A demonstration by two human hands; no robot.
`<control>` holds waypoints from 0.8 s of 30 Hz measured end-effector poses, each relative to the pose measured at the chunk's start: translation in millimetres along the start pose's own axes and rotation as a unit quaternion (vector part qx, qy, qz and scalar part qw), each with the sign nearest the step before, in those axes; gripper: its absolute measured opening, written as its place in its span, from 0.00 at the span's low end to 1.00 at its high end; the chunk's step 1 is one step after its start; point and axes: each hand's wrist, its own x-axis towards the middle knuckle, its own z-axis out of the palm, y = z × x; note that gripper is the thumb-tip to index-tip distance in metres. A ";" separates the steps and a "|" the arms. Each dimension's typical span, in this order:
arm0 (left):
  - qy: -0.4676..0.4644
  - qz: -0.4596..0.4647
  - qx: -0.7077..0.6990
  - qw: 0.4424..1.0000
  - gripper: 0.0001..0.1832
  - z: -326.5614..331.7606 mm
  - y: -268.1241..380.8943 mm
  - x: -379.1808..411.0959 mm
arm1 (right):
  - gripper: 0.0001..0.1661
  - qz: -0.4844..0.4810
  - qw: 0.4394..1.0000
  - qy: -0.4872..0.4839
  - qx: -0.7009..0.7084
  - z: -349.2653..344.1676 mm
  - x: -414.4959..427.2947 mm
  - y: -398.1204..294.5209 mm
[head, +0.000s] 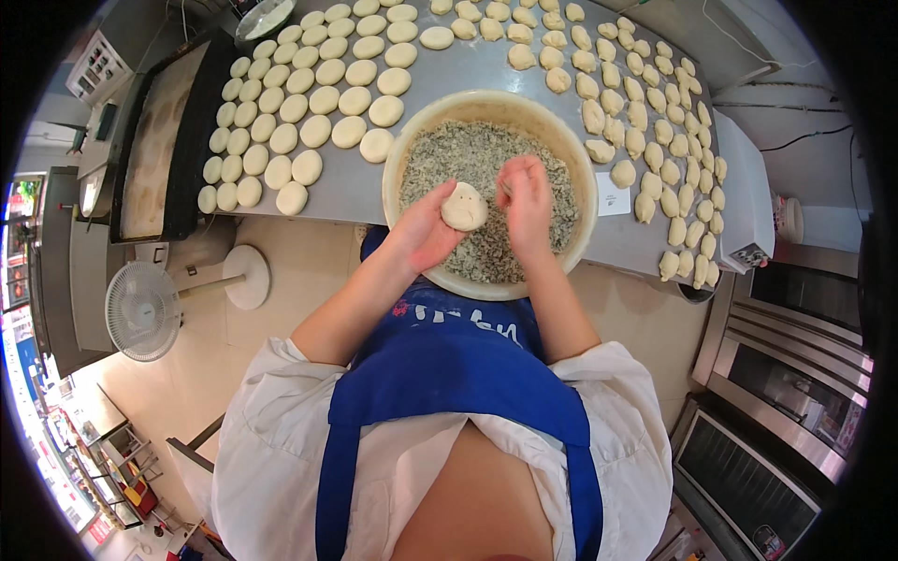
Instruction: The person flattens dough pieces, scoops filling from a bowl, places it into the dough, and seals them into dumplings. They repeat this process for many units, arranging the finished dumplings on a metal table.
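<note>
My left hand (424,235) holds a pale, round dough piece (464,207) with small dark specks on its upper face. It is held over a large cream-coloured basin (588,210), which contains a crumbly grey-green filling (449,151). Just right of the dough is my right hand (529,210), also above the filling. Its fingers are curled together, and whether anything is between them is hidden. Rows of smooth, flattened dough rounds (324,100) lie left of the basin. To its right are many rougher, unshaped dough lumps (633,116).
The basin sits at the front edge of a metal worktable (477,70). A white card (614,194) lies beside it. At the left stand a black-rimmed tray (165,140) and a pedestal fan (144,312). A metal bowl (266,19) is at the back left; ovens (786,393) stand at the right.
</note>
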 end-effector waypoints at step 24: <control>-0.056 0.086 0.132 0.986 0.24 12.6 7.1 -8.4 | 0.06 -0.186 0.944 -0.034 -0.271 0.3 -14.9 -24.4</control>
